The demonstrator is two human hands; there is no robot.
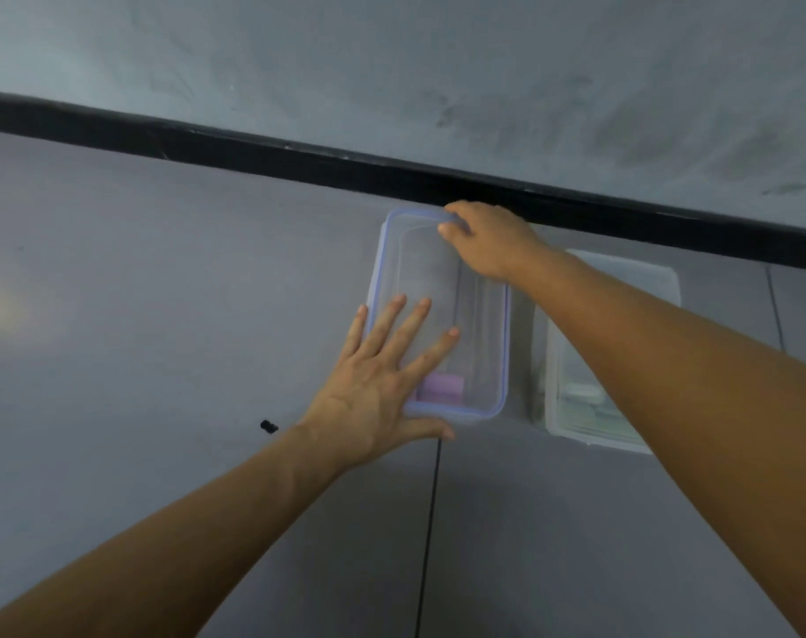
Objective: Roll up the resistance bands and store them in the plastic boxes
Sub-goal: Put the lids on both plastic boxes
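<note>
A person leans over a grey surface (161, 278) to seal a clear plastic box (481, 343) with a blue-rimmed lid (394, 223), a rolled purple resistance band (442, 388) already lying inside at the box's 6 o'clock end. The left hand (382, 384) lies flat and spread on the lid near that end, fingers fanned toward 1 o'clock and thumb hooked round the near edge, its grip open and clasping nothing; the pose suggests it is pinning the lid down so the box cannot slide. The right hand (493, 239) reaches across to the 12 o'clock end, fingers curled over the lid's far rim in a closed grip, apparently pressing the edge or a clasp home, though the clasp itself is hidden under the fingers. Both arms are stretched nearly straight. Just beside the box at 3 o'clock, partly under the right forearm, sits a second plastic box (631, 278) with pale green contents (589, 407), too blurred to identify. A black strip (253, 154) runs along the surface's far edge.
</note>
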